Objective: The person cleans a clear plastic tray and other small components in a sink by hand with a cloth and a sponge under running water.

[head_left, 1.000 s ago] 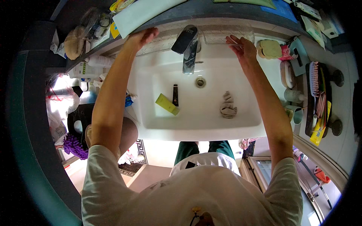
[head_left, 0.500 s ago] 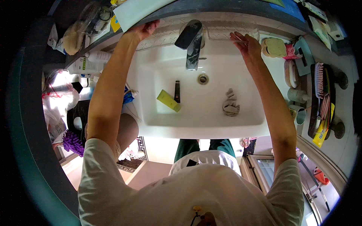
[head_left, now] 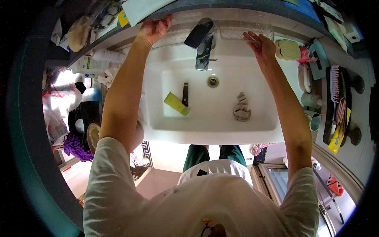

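Observation:
A clear, textured plastic sheet [head_left: 244, 31] stretches along the back of the white sink [head_left: 173, 136], with a gap around the black tap [head_left: 203, 45]. At its left end my left hand [head_left: 155, 30] has its fingers curled against the sheet, palm partly showing. My right hand [head_left: 261, 44] pinches the right part of the sheet, its fingers bent over the thin edge. In the basin lie a yellow-green squeeze tube [head_left: 176, 104], a slim black tube or handle [head_left: 185, 94] beside it, and a crumpled grey cloth [head_left: 241, 107].
A dark shelf [head_left: 237, 6] overhangs the back, with a white packet [head_left: 146, 10] at its edge. Bottles [head_left: 106, 55] and bags crowd the left. A green sponge [head_left: 288, 49], a soap dish [head_left: 305, 77], a cup [head_left: 313, 119] and a tray with a hairbrush [head_left: 335, 85] line the right.
My left hand has shifted a little to the right and its palm shows more. The right hand has moved slightly right. The things in the basin lie as before.

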`<action>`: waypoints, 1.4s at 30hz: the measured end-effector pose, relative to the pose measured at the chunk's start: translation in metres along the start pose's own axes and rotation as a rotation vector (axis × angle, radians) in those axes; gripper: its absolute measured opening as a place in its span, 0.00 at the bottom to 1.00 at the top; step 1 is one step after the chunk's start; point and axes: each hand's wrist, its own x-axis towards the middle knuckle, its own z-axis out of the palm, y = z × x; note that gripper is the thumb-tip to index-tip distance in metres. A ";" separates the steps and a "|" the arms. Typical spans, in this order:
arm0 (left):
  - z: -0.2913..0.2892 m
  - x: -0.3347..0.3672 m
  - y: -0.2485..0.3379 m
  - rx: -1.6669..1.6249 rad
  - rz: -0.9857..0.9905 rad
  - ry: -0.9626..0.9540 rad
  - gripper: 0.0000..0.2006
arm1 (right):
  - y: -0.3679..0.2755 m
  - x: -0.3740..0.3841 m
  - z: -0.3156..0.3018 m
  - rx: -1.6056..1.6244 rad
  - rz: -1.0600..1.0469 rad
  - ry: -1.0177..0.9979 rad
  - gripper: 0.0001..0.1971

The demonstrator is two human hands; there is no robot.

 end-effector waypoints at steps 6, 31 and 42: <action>-0.004 0.021 0.016 0.642 -0.004 0.196 0.20 | 0.000 0.012 -0.019 -0.115 0.030 -0.215 0.14; 0.029 0.007 -0.013 1.541 0.186 0.635 0.09 | -0.001 -0.005 0.001 -0.056 -0.034 -0.031 0.11; 0.003 0.008 -0.006 -0.142 -0.111 -0.134 0.17 | 0.003 0.003 -0.006 0.051 0.032 0.019 0.17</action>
